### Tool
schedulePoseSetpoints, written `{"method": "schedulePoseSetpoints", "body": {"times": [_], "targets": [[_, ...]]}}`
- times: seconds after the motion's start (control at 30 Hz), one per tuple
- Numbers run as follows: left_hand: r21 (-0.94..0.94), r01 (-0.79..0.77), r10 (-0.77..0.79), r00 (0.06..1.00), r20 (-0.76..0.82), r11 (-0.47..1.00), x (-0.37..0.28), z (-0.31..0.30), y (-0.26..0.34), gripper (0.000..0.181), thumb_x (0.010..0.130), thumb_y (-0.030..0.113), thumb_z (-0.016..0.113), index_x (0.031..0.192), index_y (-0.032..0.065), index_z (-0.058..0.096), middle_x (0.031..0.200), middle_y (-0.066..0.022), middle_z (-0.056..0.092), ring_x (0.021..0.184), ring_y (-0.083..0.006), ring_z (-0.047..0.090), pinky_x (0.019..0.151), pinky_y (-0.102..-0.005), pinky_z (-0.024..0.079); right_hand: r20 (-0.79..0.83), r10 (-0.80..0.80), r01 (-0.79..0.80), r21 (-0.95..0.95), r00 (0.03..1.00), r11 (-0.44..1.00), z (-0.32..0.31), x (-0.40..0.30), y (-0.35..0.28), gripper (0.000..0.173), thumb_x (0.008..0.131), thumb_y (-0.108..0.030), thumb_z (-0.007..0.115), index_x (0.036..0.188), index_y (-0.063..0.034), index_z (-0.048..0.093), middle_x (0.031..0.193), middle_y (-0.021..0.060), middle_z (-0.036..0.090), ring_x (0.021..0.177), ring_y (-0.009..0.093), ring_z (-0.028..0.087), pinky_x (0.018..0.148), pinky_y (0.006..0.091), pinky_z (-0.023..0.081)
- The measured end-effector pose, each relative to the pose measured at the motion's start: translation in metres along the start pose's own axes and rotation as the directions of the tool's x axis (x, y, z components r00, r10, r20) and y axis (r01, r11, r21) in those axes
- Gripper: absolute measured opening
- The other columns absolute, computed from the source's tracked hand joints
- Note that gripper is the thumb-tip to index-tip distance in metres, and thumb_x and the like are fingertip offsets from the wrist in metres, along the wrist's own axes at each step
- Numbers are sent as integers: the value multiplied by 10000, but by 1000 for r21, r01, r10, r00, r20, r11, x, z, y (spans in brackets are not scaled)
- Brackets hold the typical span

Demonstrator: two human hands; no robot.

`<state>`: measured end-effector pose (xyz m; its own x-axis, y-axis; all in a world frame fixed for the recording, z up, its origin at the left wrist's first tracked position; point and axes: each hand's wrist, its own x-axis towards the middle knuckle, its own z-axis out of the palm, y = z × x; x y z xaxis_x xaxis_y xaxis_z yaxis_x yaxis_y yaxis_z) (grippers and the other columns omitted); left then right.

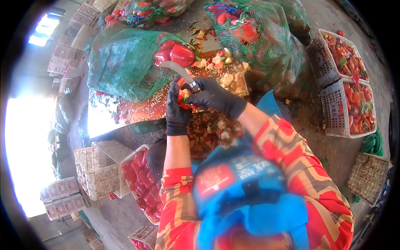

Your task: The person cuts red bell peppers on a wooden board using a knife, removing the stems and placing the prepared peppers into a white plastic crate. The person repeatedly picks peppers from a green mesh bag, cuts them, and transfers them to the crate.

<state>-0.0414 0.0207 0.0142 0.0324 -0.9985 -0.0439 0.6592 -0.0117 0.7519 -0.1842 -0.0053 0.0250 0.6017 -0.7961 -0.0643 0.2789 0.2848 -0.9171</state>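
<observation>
My left hand (pixel 177 107), in a dark glove, holds a red bell pepper (pixel 184 101) that is cut open, its pale seed core and a bit of green stem showing. My right hand (pixel 212 95), gloved too, grips the handle of a knife with a curved blade (pixel 176 67); its thumb lies at the pepper's core. The blade points up and left, past the pepper. Just beyond it, whole red bell peppers (pixel 182 55) show at the mouth of a green mesh sack (pixel 125 59) on the table (pixel 147 111). Seeds and cut-out cores (pixel 227 79) are scattered there.
Another mesh sack of peppers (pixel 259 37) stands at the upper right. Crates of cut peppers (pixel 359 107) are at the far right. Left of my body are a crate of red peppers (pixel 143 178) and an open plastic crate (pixel 97 170). Core scraps (pixel 215 128) lie below my hands.
</observation>
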Motion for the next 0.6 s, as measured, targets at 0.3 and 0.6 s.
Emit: {"method": "schedulePoseSetpoints", "body": {"times": [0.3,0.6], "targets": [[112,-39,49,995,-81,993,7,-5,-18,326,907,239,532,1140,11,552,986,-100,624,881,-209,620,791,-351,518,-1,-118,117,-77,993,990,-9,6,18,262,747,-129,733,941,-35,585,710,44,593,586,132,563,518,290,447],[-9,-156,152,972,-177,988,3,-23,-53,317,921,271,487,1092,12,550,1002,-107,618,924,-223,613,834,-351,505,-32,-484,280,-781,874,558,2,-4,23,367,719,-154,682,1039,-71,524,854,136,608,797,335,618,699,422,484]]}}
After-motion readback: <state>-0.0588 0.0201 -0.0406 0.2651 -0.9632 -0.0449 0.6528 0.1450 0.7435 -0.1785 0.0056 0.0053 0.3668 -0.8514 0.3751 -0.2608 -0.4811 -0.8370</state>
